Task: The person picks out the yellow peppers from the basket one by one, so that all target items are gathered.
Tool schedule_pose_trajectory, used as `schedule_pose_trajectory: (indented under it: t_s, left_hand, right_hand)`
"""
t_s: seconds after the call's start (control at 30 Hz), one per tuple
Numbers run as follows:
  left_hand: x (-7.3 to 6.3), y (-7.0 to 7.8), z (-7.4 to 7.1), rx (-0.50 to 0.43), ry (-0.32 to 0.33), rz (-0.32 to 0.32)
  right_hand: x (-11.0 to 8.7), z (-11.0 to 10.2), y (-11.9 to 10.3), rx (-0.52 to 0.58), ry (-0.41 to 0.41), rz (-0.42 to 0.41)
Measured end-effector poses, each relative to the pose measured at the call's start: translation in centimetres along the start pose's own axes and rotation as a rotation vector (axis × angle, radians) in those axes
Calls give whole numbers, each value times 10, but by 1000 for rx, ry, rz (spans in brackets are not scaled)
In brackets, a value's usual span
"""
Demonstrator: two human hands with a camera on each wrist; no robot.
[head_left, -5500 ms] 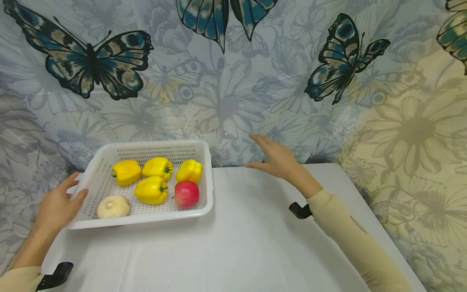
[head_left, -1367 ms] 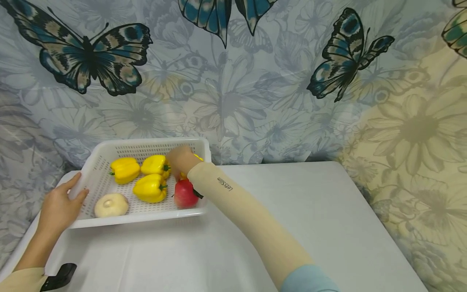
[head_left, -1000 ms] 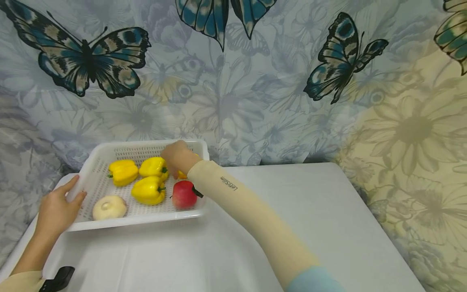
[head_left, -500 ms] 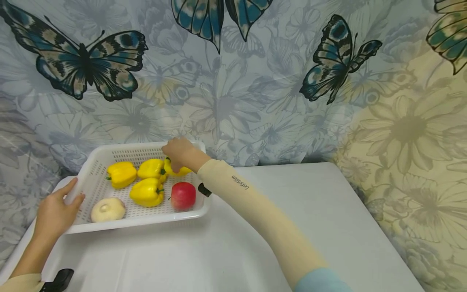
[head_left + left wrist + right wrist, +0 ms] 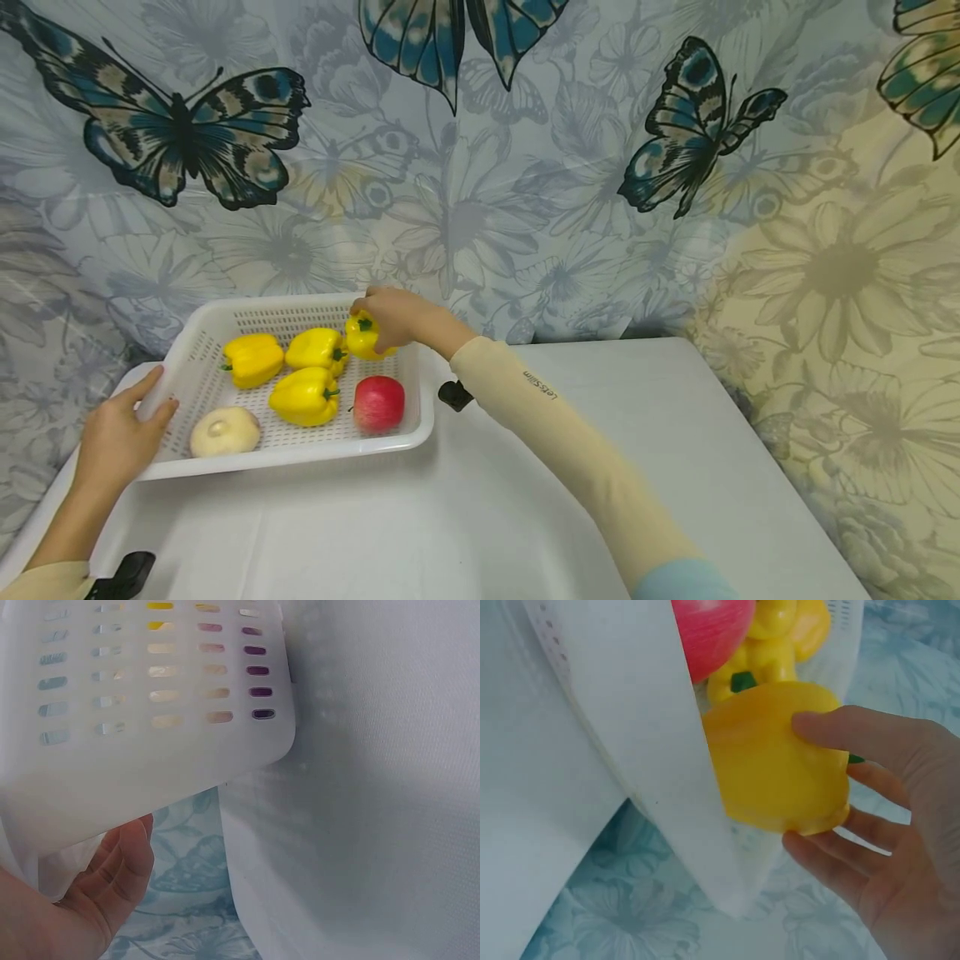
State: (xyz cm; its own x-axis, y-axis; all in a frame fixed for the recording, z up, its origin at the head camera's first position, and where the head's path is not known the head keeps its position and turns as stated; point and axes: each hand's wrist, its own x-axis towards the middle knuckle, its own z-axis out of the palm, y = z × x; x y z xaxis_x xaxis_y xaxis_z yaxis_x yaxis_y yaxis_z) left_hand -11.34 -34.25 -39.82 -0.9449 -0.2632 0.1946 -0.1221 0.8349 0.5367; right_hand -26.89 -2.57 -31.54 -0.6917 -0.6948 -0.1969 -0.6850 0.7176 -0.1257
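Note:
A white slotted plastic basket (image 5: 285, 461) sits at the left of the table, its rim held by my left hand (image 5: 116, 433) at the left side. In the left wrist view the fingers (image 5: 127, 859) curl at the basket's edge. My right hand (image 5: 401, 317) grips a yellow bell pepper (image 5: 362, 335) at the back right corner. In the right wrist view the thumb presses one side of this bell pepper (image 5: 780, 761) and the fingers lie along the other. Also inside are three more yellow bell peppers (image 5: 303, 397), a red apple (image 5: 378, 405) and a pale, round, flattened bulb (image 5: 225, 432).
The white-covered table (image 5: 540, 467) extends right and forward of the basket. A patterned butterfly cloth (image 5: 480, 208) hangs close behind the basket and table. A black wrist mount (image 5: 455, 395) sticks out near the basket's right rim.
From over the table's right side, my right hand has come into the basket and taken hold of the back right bell pepper, turning it stem forward and shifting it left. My left hand stays at the rim.

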Motion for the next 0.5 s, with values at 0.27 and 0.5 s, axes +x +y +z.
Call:
schedule_pose_trajectory:
  t_s: [0.27,0.5]
  left_hand:
    - [0,1,2,-9,-6,11]
    - [1,-1,1,1,-13,9]
  right_hand:
    - [-25,-2,11,164,27,-46]
    - [-45,-5,18,228,55,-72]
